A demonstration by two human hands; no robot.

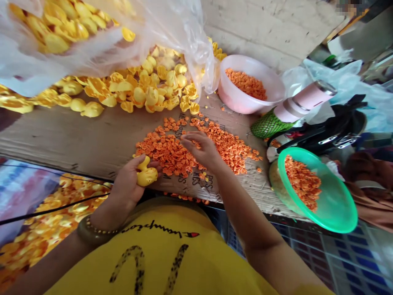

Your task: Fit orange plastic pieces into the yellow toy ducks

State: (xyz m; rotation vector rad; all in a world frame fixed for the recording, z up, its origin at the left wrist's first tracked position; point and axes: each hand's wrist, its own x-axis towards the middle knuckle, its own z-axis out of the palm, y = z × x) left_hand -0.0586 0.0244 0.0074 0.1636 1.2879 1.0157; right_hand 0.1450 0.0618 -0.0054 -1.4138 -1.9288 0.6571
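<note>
A small yellow plastic duck-like piece (147, 175) rests in my left hand (129, 182), held between the thumb and fingers near the table's front edge. My right hand (201, 149) hovers at the middle of a spread of small orange pieces (172, 153), its fingers bent and slightly apart; nothing can be made out between them. The orange pieces lie on the cardboard table top (61, 137) in two joined heaps. Behind them is a pile of hollow yellow pieces (150, 88).
A clear plastic bag (172, 24) of yellow pieces stands at the back left. To the right are a pink bowl (270, 78), a pink flask (307, 100), a black bag (346, 123) and a green bowl (337, 200). More yellow pieces (61, 213) lie below the table at left.
</note>
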